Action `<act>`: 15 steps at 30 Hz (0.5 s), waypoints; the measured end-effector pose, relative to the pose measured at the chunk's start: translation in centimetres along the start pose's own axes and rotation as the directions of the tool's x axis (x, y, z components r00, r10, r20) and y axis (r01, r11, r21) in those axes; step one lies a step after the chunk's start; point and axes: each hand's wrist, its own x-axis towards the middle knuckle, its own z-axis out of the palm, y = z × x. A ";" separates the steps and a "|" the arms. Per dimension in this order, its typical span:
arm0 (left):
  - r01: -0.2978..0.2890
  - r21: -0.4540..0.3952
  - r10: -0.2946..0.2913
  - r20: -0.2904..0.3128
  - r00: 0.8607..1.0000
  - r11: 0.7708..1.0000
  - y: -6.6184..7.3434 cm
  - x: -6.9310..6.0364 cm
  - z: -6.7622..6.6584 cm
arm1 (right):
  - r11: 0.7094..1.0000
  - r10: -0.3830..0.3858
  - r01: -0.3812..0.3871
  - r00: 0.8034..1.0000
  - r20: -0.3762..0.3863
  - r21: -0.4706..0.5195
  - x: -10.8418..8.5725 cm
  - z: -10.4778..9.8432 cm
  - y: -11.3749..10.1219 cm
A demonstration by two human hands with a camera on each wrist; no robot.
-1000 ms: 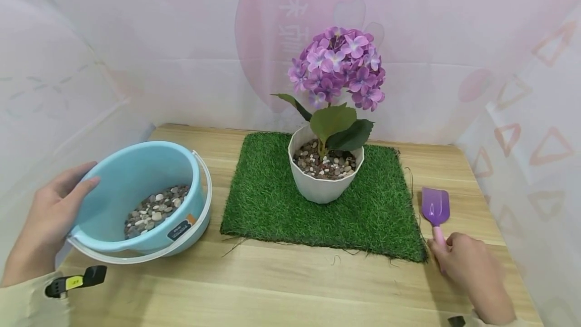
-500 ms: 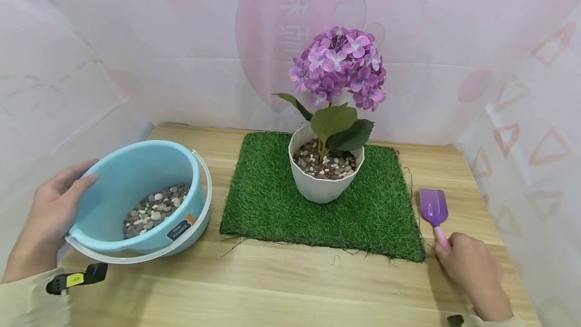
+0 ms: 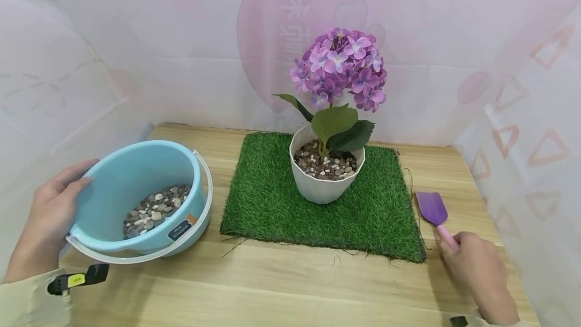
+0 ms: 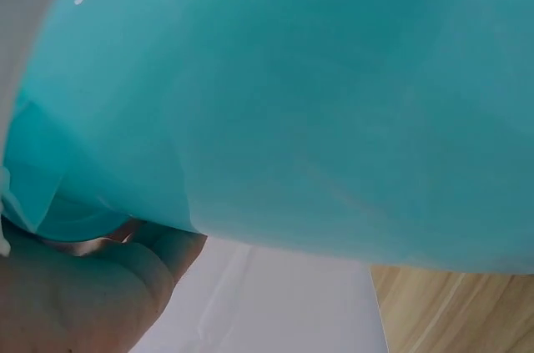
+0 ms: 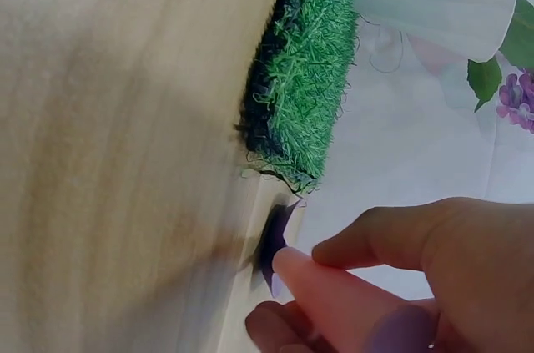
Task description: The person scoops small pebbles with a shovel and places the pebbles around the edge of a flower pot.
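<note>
At the left, my left hand (image 3: 50, 211) grips the rim of a light blue bucket (image 3: 136, 165), thumb over the edge. The bucket tilts toward me, its white handle (image 3: 209, 185) hanging down in front and pebbles (image 3: 156, 211) gathered low inside. The bucket's outer wall (image 4: 317, 119) fills most of the left wrist view. At the right, my right hand (image 3: 476, 261) holds the pink handle of a small shovel (image 3: 433, 208) with a purple blade. Thumb and fingers close round that handle (image 5: 334, 295) in the right wrist view. Whether the blade touches the table is unclear.
A white flowerpot (image 3: 322, 188) with pebbles and a purple hydrangea (image 3: 340, 69) stands on a green turf mat (image 3: 268, 206). The mat lies between my hands on the wooden table (image 3: 272, 281). Pale printed sheets (image 3: 190, 24) enclose the back and sides.
The shovel's blade has swung a little leftward toward the mat, and its face has turned. My right hand has shifted slightly. The left hand and bucket stay almost still.
</note>
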 end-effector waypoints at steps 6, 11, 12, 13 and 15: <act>-0.006 0.008 0.006 0.010 1.000 1.000 0.1 0.0 0.1 | 0.999 0.016 -0.012 0.998 -0.068 0.053 -0.4 0.0 0.1; -0.009 0.000 0.009 0.015 1.000 1.000 0.0 -0.2 0.1 | 0.996 0.016 -0.003 0.988 -0.152 0.087 -0.2 -0.3 0.0; -0.008 0.000 0.008 0.017 1.000 1.000 0.0 -0.2 0.1 | 0.996 0.017 -0.001 0.985 -0.170 0.092 -0.1 -0.4 0.0; -0.008 -0.001 0.008 0.018 1.000 1.000 -0.1 -0.2 0.1 | 0.995 0.018 0.001 0.982 -0.188 0.097 -0.1 -0.6 0.0; -0.009 -0.001 0.009 0.022 1.000 1.000 -0.1 -0.2 0.0 | 0.995 0.021 0.001 0.977 -0.213 0.099 0.1 -0.8 -0.1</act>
